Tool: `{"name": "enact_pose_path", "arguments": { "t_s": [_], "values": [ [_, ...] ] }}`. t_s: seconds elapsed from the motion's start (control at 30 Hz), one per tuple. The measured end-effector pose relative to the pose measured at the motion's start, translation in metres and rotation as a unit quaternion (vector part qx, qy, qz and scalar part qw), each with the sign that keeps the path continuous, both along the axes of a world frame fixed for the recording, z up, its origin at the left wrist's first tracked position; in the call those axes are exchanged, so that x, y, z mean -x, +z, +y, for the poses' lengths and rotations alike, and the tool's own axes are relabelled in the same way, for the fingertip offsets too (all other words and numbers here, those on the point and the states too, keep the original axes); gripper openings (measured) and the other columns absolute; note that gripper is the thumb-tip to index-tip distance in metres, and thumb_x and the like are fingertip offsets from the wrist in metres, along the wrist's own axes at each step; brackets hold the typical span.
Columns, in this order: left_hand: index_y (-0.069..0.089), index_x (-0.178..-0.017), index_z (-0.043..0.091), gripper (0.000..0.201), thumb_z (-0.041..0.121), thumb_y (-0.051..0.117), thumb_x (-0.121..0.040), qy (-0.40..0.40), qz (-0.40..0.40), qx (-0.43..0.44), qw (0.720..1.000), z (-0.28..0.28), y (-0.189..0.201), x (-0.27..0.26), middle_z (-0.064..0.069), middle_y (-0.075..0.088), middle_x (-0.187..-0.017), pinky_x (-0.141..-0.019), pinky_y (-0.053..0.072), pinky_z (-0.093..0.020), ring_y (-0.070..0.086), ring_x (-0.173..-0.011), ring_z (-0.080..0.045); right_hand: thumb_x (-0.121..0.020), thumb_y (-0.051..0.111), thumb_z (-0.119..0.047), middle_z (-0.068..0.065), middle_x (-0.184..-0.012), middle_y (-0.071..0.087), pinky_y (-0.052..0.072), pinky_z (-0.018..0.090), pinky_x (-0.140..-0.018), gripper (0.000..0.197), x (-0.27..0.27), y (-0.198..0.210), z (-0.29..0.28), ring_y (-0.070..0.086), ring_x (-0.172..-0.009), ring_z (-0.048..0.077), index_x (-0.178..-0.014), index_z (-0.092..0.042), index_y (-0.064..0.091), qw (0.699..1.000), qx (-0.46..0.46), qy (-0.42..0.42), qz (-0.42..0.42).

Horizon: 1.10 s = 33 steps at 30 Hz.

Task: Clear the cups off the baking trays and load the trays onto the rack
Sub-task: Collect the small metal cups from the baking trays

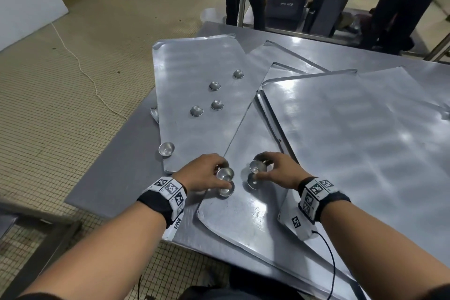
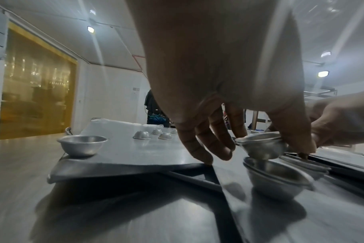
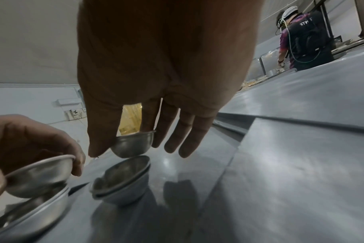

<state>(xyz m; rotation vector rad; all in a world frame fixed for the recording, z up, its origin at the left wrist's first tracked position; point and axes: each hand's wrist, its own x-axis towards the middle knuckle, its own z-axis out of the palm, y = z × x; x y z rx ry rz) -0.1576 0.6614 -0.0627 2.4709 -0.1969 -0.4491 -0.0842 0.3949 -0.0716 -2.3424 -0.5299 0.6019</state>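
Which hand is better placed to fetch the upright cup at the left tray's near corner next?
Left. The left hand is nearer that upright cup; the right hand would cross over. Both hands hold cups now.

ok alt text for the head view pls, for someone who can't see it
Two hands over overlapping metal baking trays on a steel table: the left hand and the right hand each hold a small metal cup just above a short cup stack. On the left tray, four cups lie upside down and one sits upright at its near edge.
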Motion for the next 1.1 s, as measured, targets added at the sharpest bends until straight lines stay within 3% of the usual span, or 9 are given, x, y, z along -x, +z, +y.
{"name": "enact_pose_path", "arguments": {
  "t_s": [0.07,0.23,0.3,0.43,0.6,0.8,0.97,1.1],
  "values": [
    [0.064,-0.116,0.028,0.055,0.055,0.081,-0.071,-0.012,0.004,-0.009,1.000,-0.005,-0.004,0.005,0.013,0.060,-0.107,-0.084,0.051,-0.031,0.059,-0.096,-0.009,-0.071,0.083,-0.045,-0.014,-0.105,0.070,0.054,0.027,-0.086,0.049,0.007,0.000,-0.003,0.064,-0.097,0.001,-0.116,-0.035,0.066,1.000,0.009,0.002,0.003],
    [0.061,-0.115,0.030,0.055,0.052,0.079,-0.068,-0.030,-0.005,-0.037,0.999,-0.011,-0.016,0.017,0.011,0.061,-0.110,-0.087,0.050,-0.034,0.058,-0.098,-0.011,-0.072,0.083,-0.039,-0.014,-0.105,0.069,0.052,0.019,-0.081,0.051,0.024,-0.004,-0.001,0.065,-0.094,0.001,-0.119,-0.033,0.066,0.999,0.038,0.021,0.002],
    [0.060,-0.110,0.033,0.052,0.053,0.076,-0.066,-0.018,-0.008,-0.035,0.999,-0.011,-0.020,0.020,0.014,0.063,-0.107,-0.087,0.052,-0.037,0.060,-0.096,-0.011,-0.072,0.082,-0.036,-0.013,-0.103,0.070,0.054,0.022,-0.081,0.050,0.030,-0.006,0.002,0.066,-0.091,0.001,-0.119,-0.031,0.067,0.999,0.034,0.021,-0.011],
    [0.061,-0.111,0.028,0.049,0.046,0.078,-0.069,0.003,-0.027,-0.039,0.999,-0.009,-0.019,0.020,0.010,0.063,-0.105,-0.085,0.051,-0.036,0.060,-0.095,-0.014,-0.072,0.082,-0.036,-0.011,-0.105,0.071,0.055,0.025,-0.080,0.051,0.027,-0.006,0.009,0.066,-0.090,0.004,-0.120,-0.030,0.066,0.999,0.036,0.025,-0.028],
    [0.059,-0.116,0.028,0.053,0.050,0.074,-0.070,0.053,-0.037,-0.046,0.997,0.001,-0.022,0.020,0.007,0.062,-0.111,-0.087,0.049,-0.036,0.060,-0.101,-0.018,-0.073,0.082,-0.042,-0.008,-0.117,0.070,0.046,0.024,-0.080,0.064,0.021,-0.006,0.025,0.060,-0.093,0.006,-0.133,-0.028,0.062,0.996,0.059,0.029,-0.056],
    [0.051,-0.139,0.028,0.080,0.061,0.078,-0.072,0.073,-0.036,-0.030,0.996,0.005,-0.019,0.023,0.006,0.059,-0.130,-0.097,0.046,-0.032,0.056,-0.117,-0.015,-0.071,0.081,-0.046,-0.011,-0.107,0.071,0.039,0.018,-0.068,0.055,0.016,-0.011,0.034,0.059,-0.087,0.006,-0.122,-0.032,0.065,0.996,0.065,0.028,-0.054],
    [0.055,-0.138,0.023,0.063,0.054,0.071,-0.086,0.177,-0.080,-0.026,0.981,0.037,-0.007,0.015,0.002,0.057,-0.128,-0.094,0.049,-0.034,0.059,-0.102,-0.015,-0.075,0.080,-0.040,-0.012,-0.105,0.070,0.037,0.012,-0.065,0.051,0.015,-0.014,0.031,0.060,-0.087,0.005,-0.123,-0.033,0.065,0.997,0.061,0.022,-0.046],
    [0.054,-0.138,0.018,0.058,0.042,0.071,-0.088,0.260,-0.095,-0.077,0.958,0.077,-0.005,0.003,-0.007,0.053,-0.135,-0.099,0.047,-0.039,0.058,-0.117,-0.029,-0.073,0.082,-0.041,-0.012,-0.099,0.067,0.038,0.013,-0.065,0.054,0.015,-0.014,0.031,0.060,-0.086,0.006,-0.124,-0.033,0.065,0.998,0.052,0.014,-0.032]
  ]
}}
